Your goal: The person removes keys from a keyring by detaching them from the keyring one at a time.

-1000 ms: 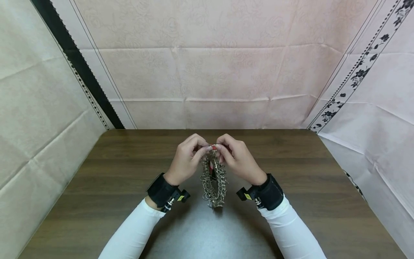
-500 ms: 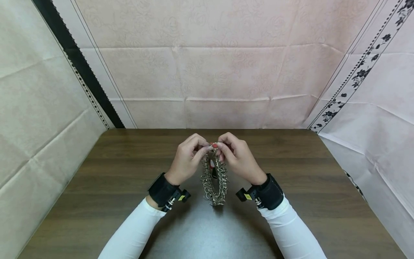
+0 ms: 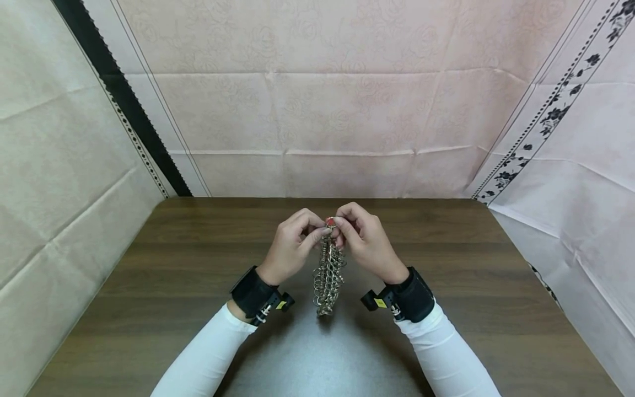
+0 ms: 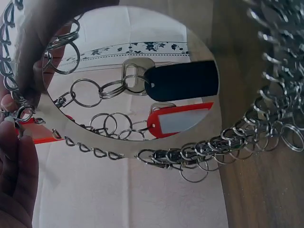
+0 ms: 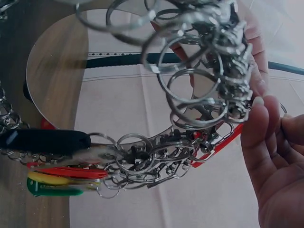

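Loop of metal key rings (image 3: pixel 327 278) has narrowed from an open oval to a slim strip in the head view, which suggests it is being twisted at its pinched end. It hangs from the hands above the worktop (image 3: pixel 198 298); whether its lower end touches is unclear. The left hand (image 3: pixel 291 246) and right hand (image 3: pixel 369 243) both pinch its top, beside a red tag (image 3: pixel 330 221). Shiny round rings crowd together; flat black tag (image 4: pixel 185 81), yellow tag (image 5: pixel 54 178) and green tag (image 5: pixel 54 191) look plastic.
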`<state>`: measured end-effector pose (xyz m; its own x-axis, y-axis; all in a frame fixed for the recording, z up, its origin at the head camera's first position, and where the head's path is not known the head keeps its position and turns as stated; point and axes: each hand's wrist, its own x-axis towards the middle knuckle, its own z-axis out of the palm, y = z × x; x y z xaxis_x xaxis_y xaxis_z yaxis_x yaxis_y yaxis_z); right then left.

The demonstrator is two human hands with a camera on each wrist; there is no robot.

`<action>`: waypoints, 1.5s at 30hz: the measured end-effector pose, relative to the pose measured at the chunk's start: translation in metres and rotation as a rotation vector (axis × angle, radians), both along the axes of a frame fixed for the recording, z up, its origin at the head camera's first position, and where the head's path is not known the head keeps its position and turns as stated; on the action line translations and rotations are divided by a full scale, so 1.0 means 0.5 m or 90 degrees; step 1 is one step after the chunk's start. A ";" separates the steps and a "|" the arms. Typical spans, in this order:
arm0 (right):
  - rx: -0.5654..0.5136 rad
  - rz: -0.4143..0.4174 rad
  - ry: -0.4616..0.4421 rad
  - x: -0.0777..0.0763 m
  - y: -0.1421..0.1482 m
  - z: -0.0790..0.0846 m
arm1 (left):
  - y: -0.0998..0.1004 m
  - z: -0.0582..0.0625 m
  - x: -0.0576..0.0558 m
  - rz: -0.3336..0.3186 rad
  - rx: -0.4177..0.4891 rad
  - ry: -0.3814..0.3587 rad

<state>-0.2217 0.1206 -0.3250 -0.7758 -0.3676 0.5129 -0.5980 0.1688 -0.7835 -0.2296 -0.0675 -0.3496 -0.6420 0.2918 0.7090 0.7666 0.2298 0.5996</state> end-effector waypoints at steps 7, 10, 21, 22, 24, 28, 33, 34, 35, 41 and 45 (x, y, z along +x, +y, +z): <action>-0.009 0.010 -0.003 -0.001 -0.001 0.001 | 0.002 -0.002 -0.001 0.001 0.016 0.003; -0.014 0.017 -0.007 -0.002 -0.001 0.001 | 0.003 -0.002 -0.002 0.001 0.016 0.009; 0.029 0.060 -0.007 -0.008 0.013 0.003 | 0.004 0.005 0.005 0.036 -0.054 0.061; 0.040 0.062 0.001 -0.008 0.014 0.003 | 0.003 0.007 0.006 0.038 -0.063 0.065; 0.064 0.060 0.024 -0.008 0.017 0.005 | 0.002 0.010 0.008 0.044 -0.087 0.074; 0.111 0.041 0.079 -0.006 0.020 0.008 | 0.001 0.014 0.012 0.065 -0.139 0.094; 0.134 0.022 0.128 -0.006 0.024 0.009 | 0.001 0.019 0.019 0.075 -0.178 0.116; 0.135 0.020 0.134 -0.006 0.024 0.008 | 0.002 0.020 0.020 0.075 -0.180 0.117; 0.136 0.019 0.140 -0.006 0.024 0.009 | 0.002 0.021 0.021 0.076 -0.181 0.118; 0.163 0.007 0.178 -0.002 0.024 0.015 | 0.001 0.024 0.023 0.079 -0.186 0.133; 0.178 -0.001 0.194 0.000 0.025 0.019 | 0.000 0.024 0.021 0.068 -0.181 0.128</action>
